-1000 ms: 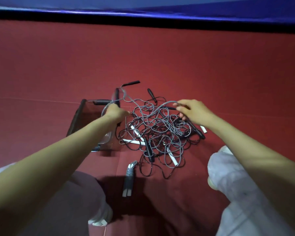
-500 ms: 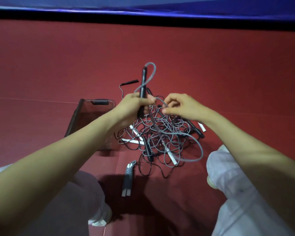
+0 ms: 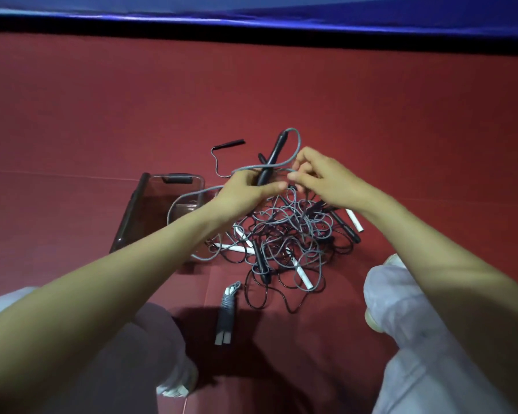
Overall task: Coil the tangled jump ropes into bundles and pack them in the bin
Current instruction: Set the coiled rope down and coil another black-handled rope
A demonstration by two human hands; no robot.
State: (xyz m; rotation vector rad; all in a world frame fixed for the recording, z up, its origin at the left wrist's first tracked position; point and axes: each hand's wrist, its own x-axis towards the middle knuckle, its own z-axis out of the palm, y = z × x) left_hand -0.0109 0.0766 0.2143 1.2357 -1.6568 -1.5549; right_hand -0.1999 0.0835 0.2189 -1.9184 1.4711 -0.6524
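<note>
**Slack grey loop swings from the right of the tangle to its left, over the bin**

Both hands now sit closer together above the tangle (image 3: pixel 290 234) of jump ropes, which serves as the landmark for everything else.

A red mat (image 3: pixel 371 115) spreads on every side of the tangle. It lies bare beyond it and to its right, as far as a blue padded edge (image 3: pixel 251 7) well beyond. The person's knees (image 3: pixel 401 294) close in the near side, so the room for drawing rope out seems to be away and rightward.

The bin (image 3: pixel 138 201) stands just left of the tangle, open side up. It is likely kept there so that bundles drop straight in. No bundle shows inside, and the slack loop hangs across its right wall.

The left hand (image 3: pixel 248 189) hovers over the tangle's far-left part, fingers curled round a black handle (image 3: pixel 272 158). The handle tilts up and away, probably as the core for winding. The right hand (image 3: pixel 320 177), just right of it, pinches the grey cord (image 3: pixel 296 144) between thumb and fingertips. The cord arcs from the handle's top and crosses back over it.

One coiled bundle (image 3: pixel 226 312) lies on the mat on the tangle's near side, not yet packed. A second black handle (image 3: pixel 229 143) lies beyond the tangle's left. The cord appears to run on into the tangle, so a hard pull may drag the heap.
</note>
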